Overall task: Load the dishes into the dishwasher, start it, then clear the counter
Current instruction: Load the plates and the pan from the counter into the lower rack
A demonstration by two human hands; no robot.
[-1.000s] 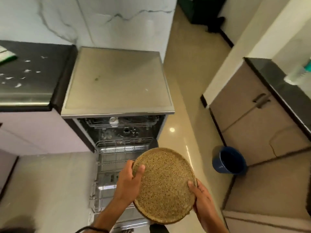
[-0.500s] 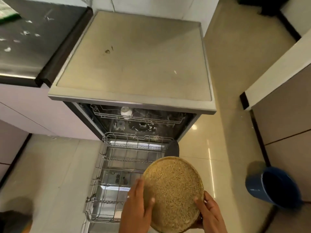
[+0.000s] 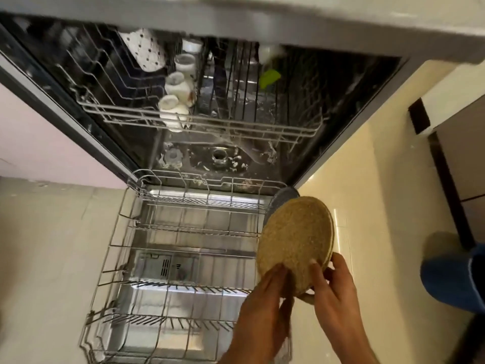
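Lowering plate [image 3: 294, 243] closer to lower rack [image 3: 126, 258] since earlier; both hands gripping.

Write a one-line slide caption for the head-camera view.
Both hands, left hand and right hand, hold a speckled tan plate on edge at the pulled-out lower rack; cups sit above.

Speckled tan plate [image 3: 295, 240], tilted, over lower rack [image 3: 168, 258]

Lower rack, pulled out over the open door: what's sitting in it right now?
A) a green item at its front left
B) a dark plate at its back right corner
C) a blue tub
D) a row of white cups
B: a dark plate stands at the back right corner of the lower rack, just behind the speckled plate that both hands hold.
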